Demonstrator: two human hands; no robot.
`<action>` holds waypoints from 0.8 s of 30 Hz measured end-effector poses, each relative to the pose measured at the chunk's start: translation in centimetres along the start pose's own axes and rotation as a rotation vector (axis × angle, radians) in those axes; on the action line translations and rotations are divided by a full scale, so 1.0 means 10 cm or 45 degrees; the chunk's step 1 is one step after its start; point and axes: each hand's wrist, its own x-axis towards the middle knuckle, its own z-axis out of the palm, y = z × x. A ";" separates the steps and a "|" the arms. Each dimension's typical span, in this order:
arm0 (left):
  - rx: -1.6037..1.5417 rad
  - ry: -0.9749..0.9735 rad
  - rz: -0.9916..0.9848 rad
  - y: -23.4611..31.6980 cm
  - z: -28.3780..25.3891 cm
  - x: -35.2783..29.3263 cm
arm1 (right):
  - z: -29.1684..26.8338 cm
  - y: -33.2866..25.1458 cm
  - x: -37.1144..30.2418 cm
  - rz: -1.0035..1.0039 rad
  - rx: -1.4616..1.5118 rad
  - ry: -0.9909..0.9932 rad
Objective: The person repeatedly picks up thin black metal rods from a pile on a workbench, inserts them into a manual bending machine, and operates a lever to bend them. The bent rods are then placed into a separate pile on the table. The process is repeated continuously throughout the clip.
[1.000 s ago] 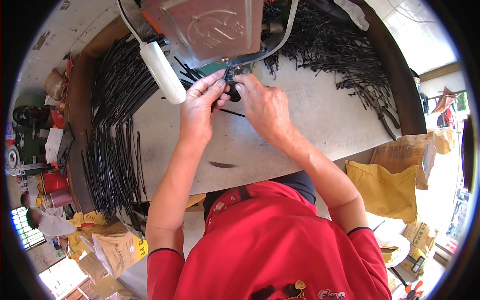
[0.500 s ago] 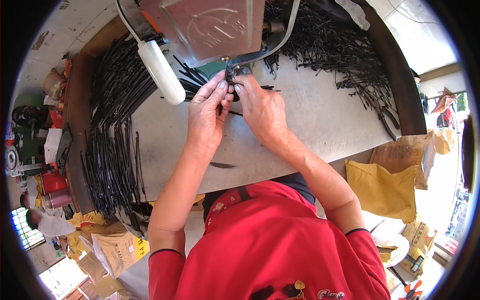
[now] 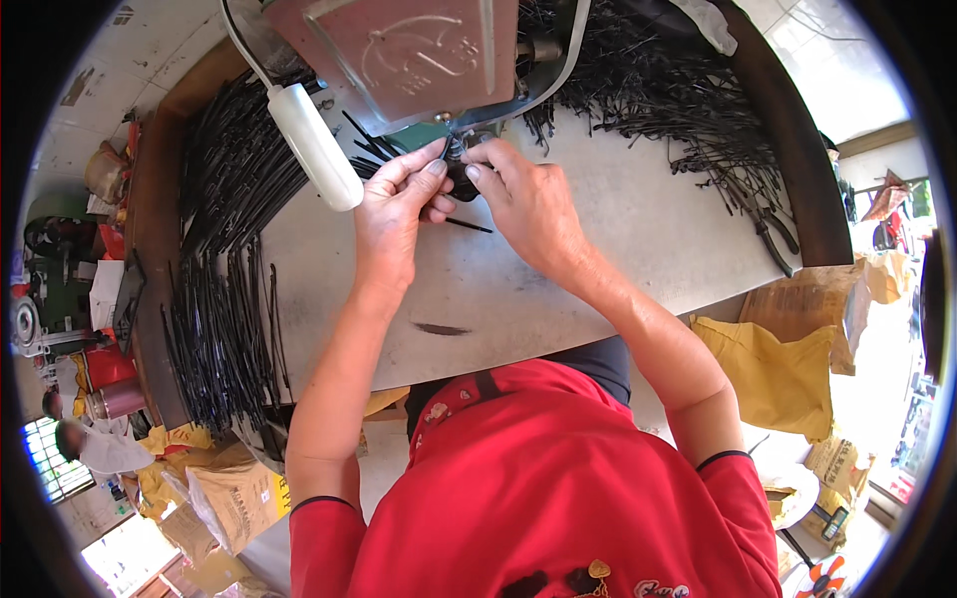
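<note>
From where I stood, I saw a person in a red shirt (image 3: 558,478) with both hands raised under the snout of a pinkish-brown machine (image 3: 404,60), its face embossed with an umbrella-like shape. The left hand (image 3: 396,199) had thumb and forefinger pinched on a small dark piece (image 3: 446,151) just below the machine's lower edge, the other fingers curled in beneath. The right hand (image 3: 533,199) faced it from the other side, thumb and forefinger bent close together beside the little metal parts there; whether it gripped anything, I could not tell. A black rod (image 3: 469,225) slanted out from beneath the left hand, over the pale metal table (image 3: 618,229). A white lamp (image 3: 315,147) on a cord hung near the left wrist. Along the table's left side lay a thick pile of long black strips (image 3: 234,179), with another bunch (image 3: 219,339) of them nearer the person. A tangled heap of thinner black pieces (image 3: 648,90) covered the far right, and pliers (image 3: 763,224) rested at its near end. A dark smudge (image 3: 442,329) marked the metal between the forearms. Beyond the table's right edge sat a yellow sack (image 3: 768,374).
</note>
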 end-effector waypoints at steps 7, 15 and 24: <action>0.072 0.037 0.020 0.09 0.03 -0.01 | -0.03 -0.08 -0.02 0.032 -0.015 0.014; -0.429 -0.065 -0.238 -0.05 -0.05 0.06 | 0.01 -0.06 -0.04 0.018 -0.019 0.035; -0.104 0.018 -0.044 -0.06 0.02 -0.01 | 0.03 -0.03 -0.03 0.054 -0.087 -0.006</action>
